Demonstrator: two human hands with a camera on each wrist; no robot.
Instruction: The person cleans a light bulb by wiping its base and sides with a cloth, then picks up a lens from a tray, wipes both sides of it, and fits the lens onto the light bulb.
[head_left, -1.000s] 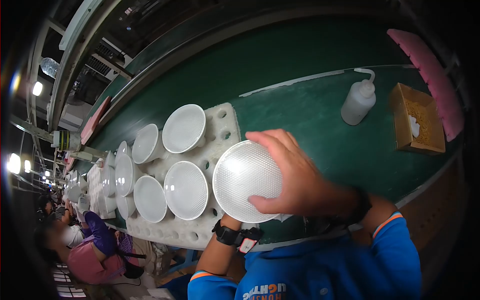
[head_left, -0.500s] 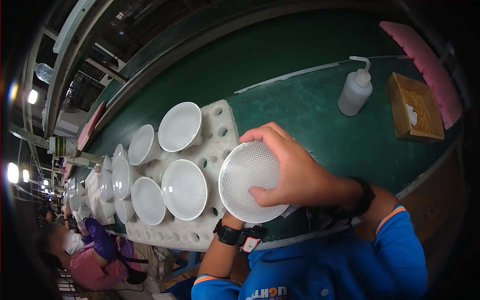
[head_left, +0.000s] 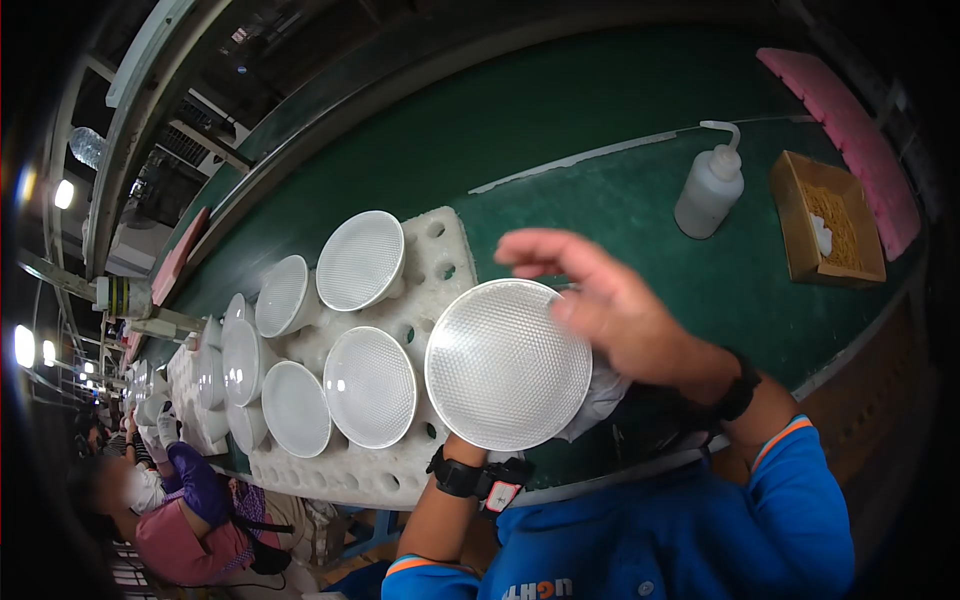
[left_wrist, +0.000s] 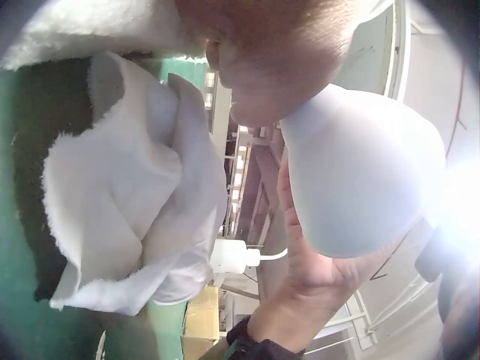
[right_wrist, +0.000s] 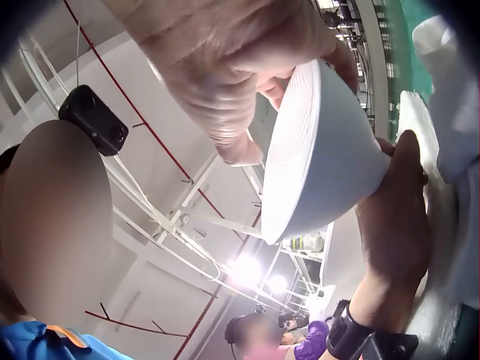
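Observation:
A large white reflector bulb with a dimpled round face tilts up in front of the person. From below, the left hand grips its narrow neck; the head view hides that hand behind the bulb. The right hand hovers at the bulb's right edge, thumb lifted off the face and fingers spread loosely. Seen from the right wrist, its thumb stands apart from the rim while other fingers overlap the far side of the bulb. A crumpled white cloth lies below, close to the bulb.
To the left, a white foam tray with round holes carries several similar bulbs. A squeeze bottle, a cardboard box of yellowish bits and a pink foam strip sit right on the green table. Another person works at left.
The right hand, earlier spanning the bulb with its thumb on the face, has come away toward the upper right. More of the face shows now. The left hand keeps its hold.

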